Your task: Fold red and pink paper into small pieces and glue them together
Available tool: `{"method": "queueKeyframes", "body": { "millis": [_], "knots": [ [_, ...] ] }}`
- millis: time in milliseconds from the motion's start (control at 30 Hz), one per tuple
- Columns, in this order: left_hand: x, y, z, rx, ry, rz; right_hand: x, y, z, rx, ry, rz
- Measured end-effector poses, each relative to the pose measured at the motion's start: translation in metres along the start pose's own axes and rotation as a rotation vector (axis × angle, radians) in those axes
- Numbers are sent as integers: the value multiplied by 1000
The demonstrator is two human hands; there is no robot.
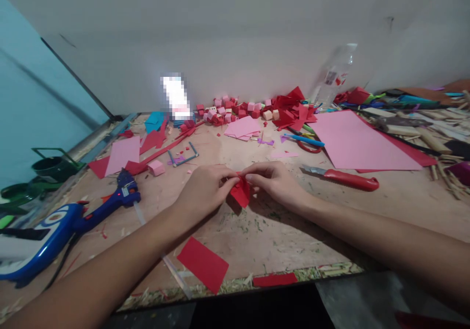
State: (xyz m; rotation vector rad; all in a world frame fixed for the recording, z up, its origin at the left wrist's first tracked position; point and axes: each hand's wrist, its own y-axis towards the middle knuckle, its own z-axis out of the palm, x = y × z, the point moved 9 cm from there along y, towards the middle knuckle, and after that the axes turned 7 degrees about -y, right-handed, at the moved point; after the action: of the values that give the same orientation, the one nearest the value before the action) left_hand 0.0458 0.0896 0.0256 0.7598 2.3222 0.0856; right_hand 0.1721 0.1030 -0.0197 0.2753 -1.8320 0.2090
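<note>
Between my two hands is a small folded piece of red paper, held a little above the table. My left hand pinches its left edge between thumb and fingers. On the other side, my right hand pinches the top right edge. The fold at the fingertips is partly hidden. A flat red paper rectangle lies in front of my left forearm, near the table's front edge. To the right of my right hand rests a utility knife with a red handle, its blade out.
A blue glue gun with a clear glue stick lies at left. Small pink and red paper cubes are heaped along the wall. Pink sheets, scissors, a plastic bottle and a lit phone stand or lie farther back.
</note>
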Motion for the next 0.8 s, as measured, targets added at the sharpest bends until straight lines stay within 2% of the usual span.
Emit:
{"method": "queueKeyframes", "body": {
  "millis": [133,233,400,533,800],
  "knots": [
    [-1,0,1,13,25,41,1,0,-1,-15,-13,-6],
    [-1,-1,-1,-26,61,78,2,1,-3,-19,32,-5],
    [-7,-4,-7,-117,29,151,-3,0,0,41,231,79],
    [-12,-6,-8,-107,-6,186,-10,-1,6,111,387,151],
    [-13,-4,-12,-114,-85,134,-11,2,6,140,393,150]
  ]
}}
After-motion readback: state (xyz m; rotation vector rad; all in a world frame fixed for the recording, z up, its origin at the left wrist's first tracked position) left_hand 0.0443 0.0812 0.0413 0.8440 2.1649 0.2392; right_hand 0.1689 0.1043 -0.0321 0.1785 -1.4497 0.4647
